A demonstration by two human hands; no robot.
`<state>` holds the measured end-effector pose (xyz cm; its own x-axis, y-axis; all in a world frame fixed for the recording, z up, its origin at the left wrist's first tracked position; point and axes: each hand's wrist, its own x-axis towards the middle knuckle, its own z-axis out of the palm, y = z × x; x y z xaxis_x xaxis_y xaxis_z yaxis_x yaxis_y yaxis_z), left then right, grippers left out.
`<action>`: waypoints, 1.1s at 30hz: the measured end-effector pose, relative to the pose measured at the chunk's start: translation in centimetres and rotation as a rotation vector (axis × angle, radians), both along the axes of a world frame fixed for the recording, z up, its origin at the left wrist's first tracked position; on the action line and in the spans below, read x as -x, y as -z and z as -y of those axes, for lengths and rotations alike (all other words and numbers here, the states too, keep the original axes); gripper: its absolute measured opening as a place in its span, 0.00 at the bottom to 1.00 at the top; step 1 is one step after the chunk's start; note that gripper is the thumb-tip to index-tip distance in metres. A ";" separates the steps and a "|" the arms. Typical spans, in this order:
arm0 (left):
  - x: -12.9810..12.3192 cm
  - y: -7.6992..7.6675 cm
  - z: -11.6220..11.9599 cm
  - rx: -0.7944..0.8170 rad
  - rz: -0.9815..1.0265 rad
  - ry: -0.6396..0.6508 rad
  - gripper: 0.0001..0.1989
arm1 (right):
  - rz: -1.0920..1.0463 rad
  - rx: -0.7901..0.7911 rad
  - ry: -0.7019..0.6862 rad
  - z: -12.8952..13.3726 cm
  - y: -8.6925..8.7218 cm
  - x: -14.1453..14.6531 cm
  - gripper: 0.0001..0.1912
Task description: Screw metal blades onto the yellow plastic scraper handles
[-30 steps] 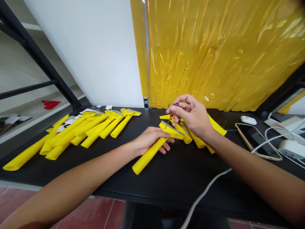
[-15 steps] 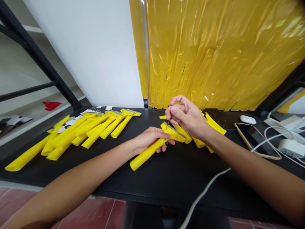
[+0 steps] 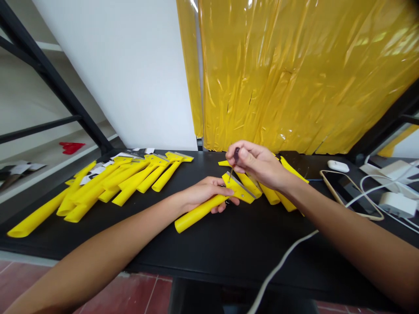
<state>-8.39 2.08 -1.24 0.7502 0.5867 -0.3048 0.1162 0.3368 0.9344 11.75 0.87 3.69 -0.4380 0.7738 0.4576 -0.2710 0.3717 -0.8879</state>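
My left hand (image 3: 207, 192) grips a yellow scraper (image 3: 199, 214) near its head, with the handle pointing down to the left and a metal blade along the head's upper edge. A small screwdriver (image 3: 236, 155) with a dark handle is held in the fingers of my right hand (image 3: 257, 163). Its thin shaft points down to the scraper's head, close to a screw. Several more yellow scrapers (image 3: 132, 183) lie in a row on the black table (image 3: 157, 244) at the left. Other yellow scrapers (image 3: 270, 195) lie behind and below my right hand, partly hidden.
At the right lie a phone (image 3: 350, 192), a white earbud case (image 3: 338, 166), a white charger (image 3: 398, 203) and cables. A white cable (image 3: 284, 261) hangs over the front edge. Yellow plastic sheeting (image 3: 294, 78) and a white panel (image 3: 131, 74) stand behind.
My right hand has turned and dropped slightly, so the screwdriver's dark handle now shows. The scraper in my left hand has tilted a little and its handle end has shifted left.
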 end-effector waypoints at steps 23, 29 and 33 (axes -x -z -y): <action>0.1 0.2 -0.1 -0.061 0.045 0.064 0.26 | -0.061 0.045 0.018 0.0 0.3 0.5 0.13; 0.2 0.0 0.0 -0.049 0.046 0.081 0.23 | -0.022 0.039 0.111 0.0 0.2 0.5 0.13; 0.1 0.0 -0.1 -0.009 0.038 0.053 0.20 | -0.057 0.029 0.091 0.1 0.4 0.6 0.14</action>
<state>-8.51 2.18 -1.23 0.7913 0.5486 -0.2699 0.0976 0.3224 0.9415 11.12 0.81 3.25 -0.3393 0.8225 0.4564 -0.2872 0.3714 -0.8829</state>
